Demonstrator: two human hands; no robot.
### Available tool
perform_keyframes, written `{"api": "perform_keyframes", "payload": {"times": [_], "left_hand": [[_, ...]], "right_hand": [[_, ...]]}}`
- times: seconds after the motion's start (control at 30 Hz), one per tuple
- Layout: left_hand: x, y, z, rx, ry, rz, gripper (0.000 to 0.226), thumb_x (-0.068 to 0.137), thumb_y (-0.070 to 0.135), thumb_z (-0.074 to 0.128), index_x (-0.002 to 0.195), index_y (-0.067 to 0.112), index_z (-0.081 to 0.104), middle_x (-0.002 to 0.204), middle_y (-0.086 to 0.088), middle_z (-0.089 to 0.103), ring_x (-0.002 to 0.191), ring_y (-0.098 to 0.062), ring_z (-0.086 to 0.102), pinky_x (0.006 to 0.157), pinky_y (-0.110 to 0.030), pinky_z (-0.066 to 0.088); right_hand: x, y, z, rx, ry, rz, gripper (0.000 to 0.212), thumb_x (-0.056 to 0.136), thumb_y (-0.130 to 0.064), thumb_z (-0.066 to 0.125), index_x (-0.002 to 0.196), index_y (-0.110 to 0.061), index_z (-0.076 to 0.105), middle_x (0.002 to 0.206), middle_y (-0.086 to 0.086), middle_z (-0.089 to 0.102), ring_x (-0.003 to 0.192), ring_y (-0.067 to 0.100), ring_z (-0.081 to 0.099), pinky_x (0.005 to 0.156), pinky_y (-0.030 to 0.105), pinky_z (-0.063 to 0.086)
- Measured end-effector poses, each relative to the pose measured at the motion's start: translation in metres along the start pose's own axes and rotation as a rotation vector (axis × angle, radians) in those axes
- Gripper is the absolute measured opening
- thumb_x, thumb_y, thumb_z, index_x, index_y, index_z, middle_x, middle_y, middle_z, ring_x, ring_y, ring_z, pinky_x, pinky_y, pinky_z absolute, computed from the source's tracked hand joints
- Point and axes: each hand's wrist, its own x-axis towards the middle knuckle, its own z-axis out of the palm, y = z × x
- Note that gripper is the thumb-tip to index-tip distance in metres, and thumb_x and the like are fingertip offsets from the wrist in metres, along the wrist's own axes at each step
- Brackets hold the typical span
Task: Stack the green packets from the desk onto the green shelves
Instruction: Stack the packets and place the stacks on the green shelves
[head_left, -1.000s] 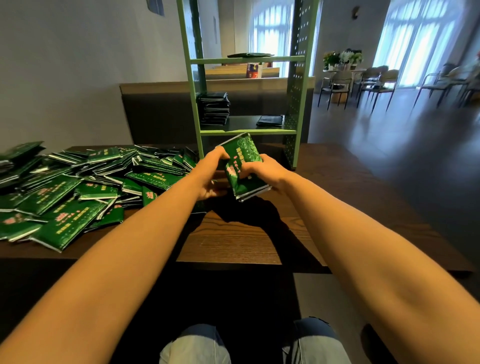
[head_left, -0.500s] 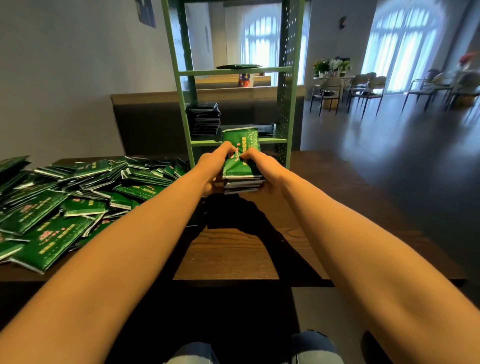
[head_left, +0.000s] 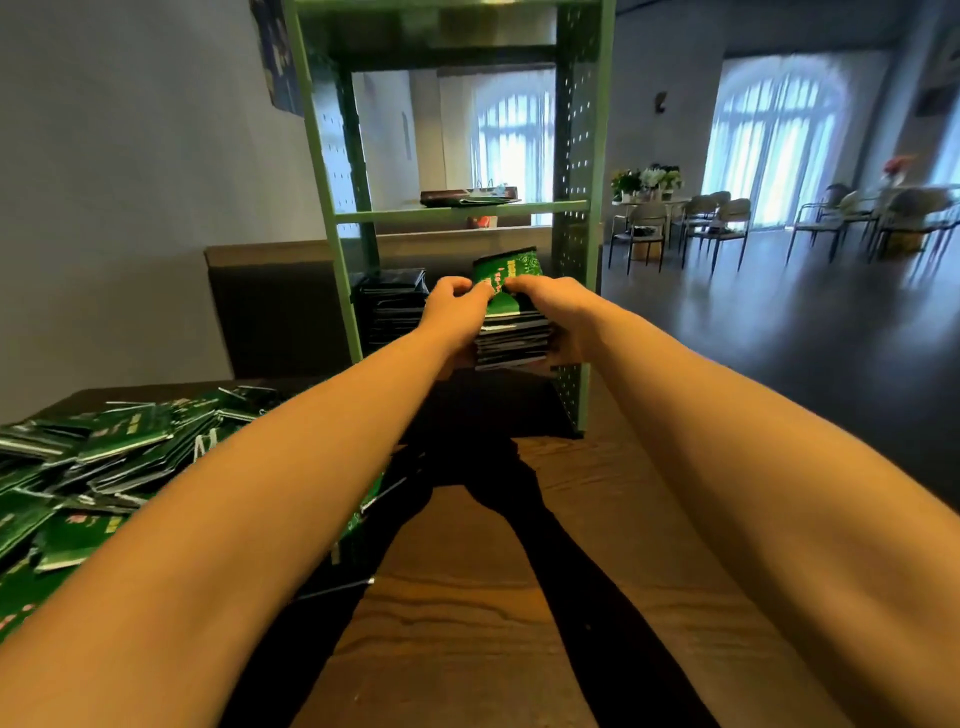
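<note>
My two bare arms reach forward from the bottom of the view, over a brown wooden desk (head_left: 493, 597), toward a set of green shelves (head_left: 332, 171) standing at its far edge. Between my hands is a bundle of green packets (head_left: 511, 340), held at the level of the lower shelf, on its right side.

My left hand (head_left: 454, 312) and right hand (head_left: 556, 317) clasp the bundle from either side. The fingers of both curl over the top packet (head_left: 508, 278), which tilts up at the back and shows pale lettering. My hands hide the shelf board, so I cannot tell whether the bundle already rests on it.

I judge this to be the placing step. The next move calls for lowering the bundle flat, squaring its edges, pressing the lifted top packet down, then letting go without dragging any packets out.

Just left of my hands, on the same shelf, stands a dark stack (head_left: 389, 312) of packets. The bundle has to settle beside it without knocking it. Close on the right is the shelf unit's perforated side panel (head_left: 574, 156), so the gap is narrow.

On the shelf above lies a flat dark item (head_left: 467, 197). A loose heap of packets (head_left: 104, 467) covers the desk on my left, so much of the task remains. Far off to the right, chairs (head_left: 724, 221) stand before bright arched windows.
</note>
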Motion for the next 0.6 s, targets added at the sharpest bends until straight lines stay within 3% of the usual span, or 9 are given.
{"api": "perform_keyframes", "payload": {"times": [0.07,0.17,0.23,0.3,0.37,0.5,0.6], "left_hand": [[0.014,0.007,0.001,0.057,-0.012,0.007,0.043,0.097,0.035,0.057,0.129,0.006,0.054,0.119,-0.009,0.058,0.104,-0.025,0.059,0.086,-0.036,0.049],[0.039,0.009,0.007,0.02,-0.029,-0.051,0.063,0.085,0.05,0.061,0.125,0.003,0.056,0.12,-0.014,0.063,0.105,-0.032,0.063,0.094,-0.044,0.052],[0.077,-0.004,0.017,-0.026,-0.033,-0.105,0.082,0.067,0.053,0.058,0.132,0.003,0.052,0.121,-0.017,0.063,0.104,-0.036,0.064,0.093,-0.05,0.053],[0.094,-0.008,0.024,-0.019,-0.036,-0.128,0.087,0.065,0.05,0.052,0.139,0.005,0.046,0.127,-0.018,0.06,0.11,-0.037,0.062,0.095,-0.05,0.053],[0.09,-0.002,0.029,-0.004,-0.055,-0.132,0.078,0.078,0.044,0.048,0.146,0.006,0.039,0.138,-0.018,0.053,0.12,-0.038,0.056,0.101,-0.049,0.049],[0.069,0.009,0.035,0.113,-0.043,-0.12,0.05,0.099,0.021,0.039,0.144,0.0,0.04,0.134,-0.018,0.052,0.112,-0.032,0.054,0.102,-0.039,0.047],[0.077,0.003,0.04,0.172,-0.035,-0.121,0.042,0.101,0.018,0.036,0.138,-0.002,0.045,0.12,-0.016,0.053,0.099,-0.029,0.05,0.094,-0.037,0.046]], "right_hand": [[0.01,-0.01,-0.001,-0.019,0.02,-0.039,0.05,0.094,-0.047,0.066,0.127,-0.011,0.057,0.113,0.016,0.072,0.1,0.032,0.072,0.084,0.045,0.062],[0.026,-0.021,0.0,-0.009,0.039,-0.047,0.044,0.097,-0.047,0.052,0.125,-0.013,0.058,0.116,0.015,0.072,0.106,0.031,0.069,0.097,0.046,0.057],[0.039,-0.026,0.0,-0.023,0.06,-0.059,0.042,0.099,-0.041,0.046,0.127,-0.011,0.055,0.116,0.016,0.07,0.106,0.031,0.068,0.098,0.046,0.056],[0.041,-0.028,0.001,-0.037,0.088,-0.079,0.039,0.102,-0.036,0.042,0.127,-0.008,0.053,0.111,0.015,0.068,0.098,0.027,0.066,0.086,0.038,0.057],[0.048,-0.028,0.002,-0.086,0.113,-0.082,0.039,0.105,-0.033,0.038,0.131,-0.006,0.05,0.109,0.011,0.061,0.094,0.023,0.058,0.073,0.032,0.046],[0.065,-0.02,0.004,-0.169,0.192,-0.099,0.051,0.109,-0.031,0.034,0.151,-0.002,0.039,0.14,0.017,0.05,0.112,0.027,0.046,0.09,0.035,0.035],[0.072,-0.014,0.006,-0.218,0.213,-0.099,0.049,0.11,-0.03,0.032,0.148,0.0,0.042,0.137,0.018,0.052,0.108,0.026,0.046,0.091,0.035,0.037]]}}
